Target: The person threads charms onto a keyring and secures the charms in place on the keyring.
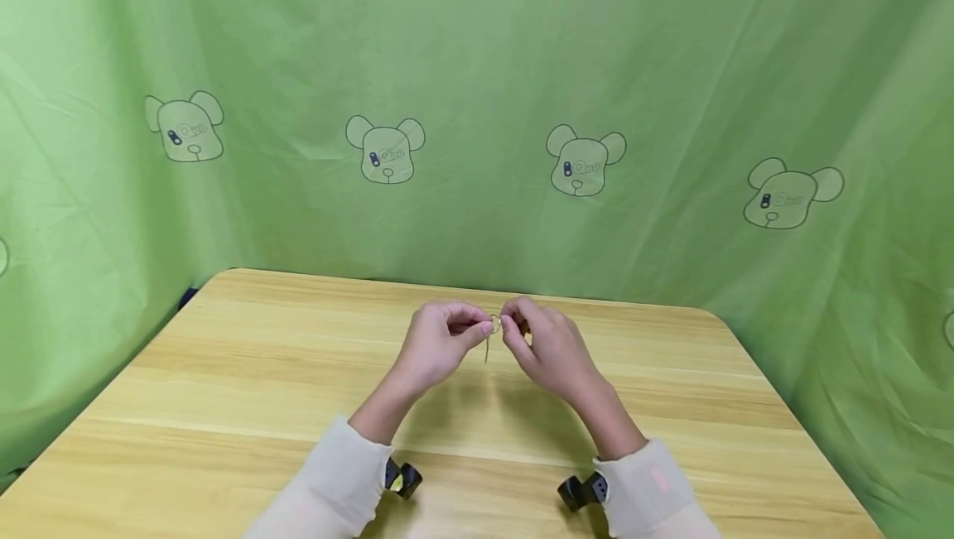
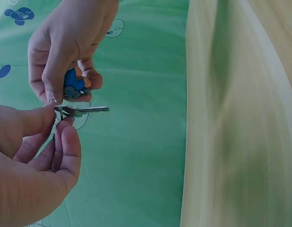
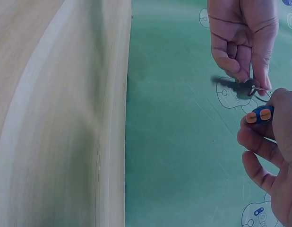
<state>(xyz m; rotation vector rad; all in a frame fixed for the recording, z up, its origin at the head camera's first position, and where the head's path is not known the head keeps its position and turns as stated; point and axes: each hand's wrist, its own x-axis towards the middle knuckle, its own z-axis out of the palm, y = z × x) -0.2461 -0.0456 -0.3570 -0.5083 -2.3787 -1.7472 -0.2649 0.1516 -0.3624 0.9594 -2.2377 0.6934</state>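
Head view: holding both forearms out, angled inward, hands meeting above the middle of a pale yellow wood-grain table [image 1: 261,373]. Pinching a thin, shiny metal ring [image 1: 498,322] between thumb and fingertips of the left hand [image 1: 443,336]. Just beside it, gripping a small blue figure with orange and grey parts [image 2: 73,84] in the right hand [image 1: 551,346], lower fingers loosely bent in the right wrist view. Wearing cream long sleeves [image 1: 335,477], with a black wrist camera [image 1: 407,481] at each cuff. Backed by a hanging green cloth [image 1: 484,42] printed with bear-head outlines. Hiding much of the figure behind right thumb and fingers. From the ring, well above the tabletop, dangling a flat metal key [image 2: 93,109], silvery and nearly edge-on in the left wrist view, dark and blurred in the right. Cannot tell whether one key or more.
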